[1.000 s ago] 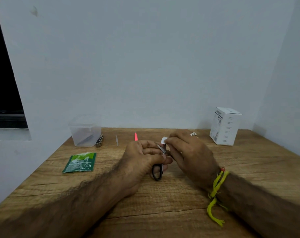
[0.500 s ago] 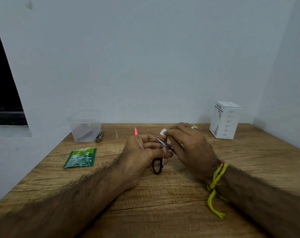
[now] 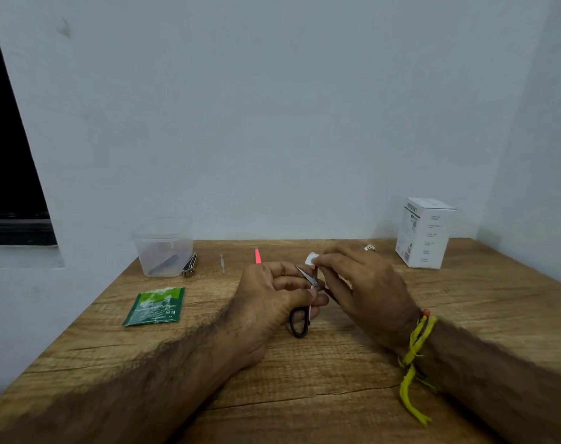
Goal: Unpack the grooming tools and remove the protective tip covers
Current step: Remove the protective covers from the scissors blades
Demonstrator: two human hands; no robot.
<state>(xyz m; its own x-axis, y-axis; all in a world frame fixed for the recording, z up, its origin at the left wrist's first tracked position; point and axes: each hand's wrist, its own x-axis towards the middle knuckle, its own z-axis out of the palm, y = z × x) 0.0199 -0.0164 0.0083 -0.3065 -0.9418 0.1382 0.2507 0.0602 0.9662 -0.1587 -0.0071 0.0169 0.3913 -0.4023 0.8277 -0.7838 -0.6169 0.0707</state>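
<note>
The left hand (image 3: 272,296) still grips the small scissors (image 3: 305,302) just above the surface (image 3: 305,395). The right hand's (image 3: 362,283) fingers (image 3: 321,259) keep pinching the little white cover (image 3: 310,259), now off the blade tips.

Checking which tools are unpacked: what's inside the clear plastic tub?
Inside the clear tub one slim dark tool leans diagonally; its cloudy walls blur anything more.

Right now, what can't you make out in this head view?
- Scissors: upper handle loop hidden inside the left hand.
- White cover piece: mostly hidden by the right hand's fingers.
- Clear tub contents: blurred by the cloudy wall.
- White box print: too small.
</note>
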